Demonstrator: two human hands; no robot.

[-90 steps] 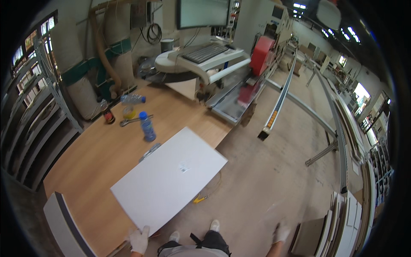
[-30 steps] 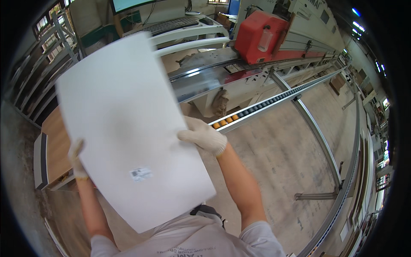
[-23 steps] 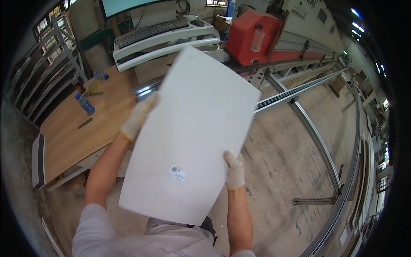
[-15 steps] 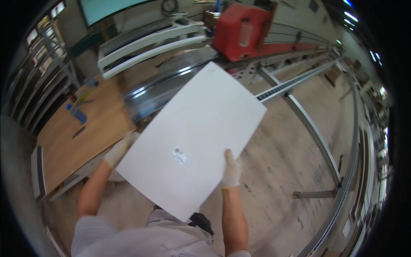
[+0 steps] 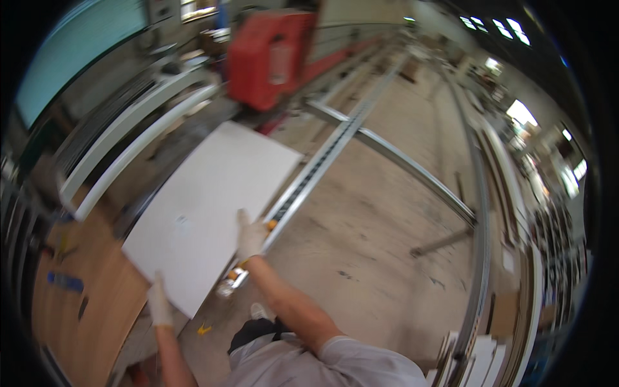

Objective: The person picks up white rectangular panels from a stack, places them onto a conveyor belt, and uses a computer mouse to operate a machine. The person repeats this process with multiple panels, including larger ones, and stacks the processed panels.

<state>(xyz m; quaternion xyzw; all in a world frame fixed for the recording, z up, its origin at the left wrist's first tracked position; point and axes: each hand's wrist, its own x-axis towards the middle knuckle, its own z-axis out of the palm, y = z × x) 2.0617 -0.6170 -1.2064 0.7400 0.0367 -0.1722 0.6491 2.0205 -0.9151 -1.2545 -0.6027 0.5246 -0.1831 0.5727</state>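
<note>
A white rectangular panel with a small label on its face lies in front of me, slanting away toward the red machine. My left hand, in a pale knit glove, grips its near edge with the thumb on top. On the right long edge, my right hand, gloved alike, holds the panel with the thumb over its face and the fingers hidden beneath. The panel's far part is over the machine bed; I cannot tell whether it rests on it.
A metal rail with rollers runs off beside the panel, with a cross bar branching over the floor. At left are a wood-topped table with a blue bottle, and a white-framed rack. The red machine stands ahead.
The view has swung to the right. The panel, still in both hands, has gone forward and down toward the rail. My left hand has shifted to the panel's near edge.
</note>
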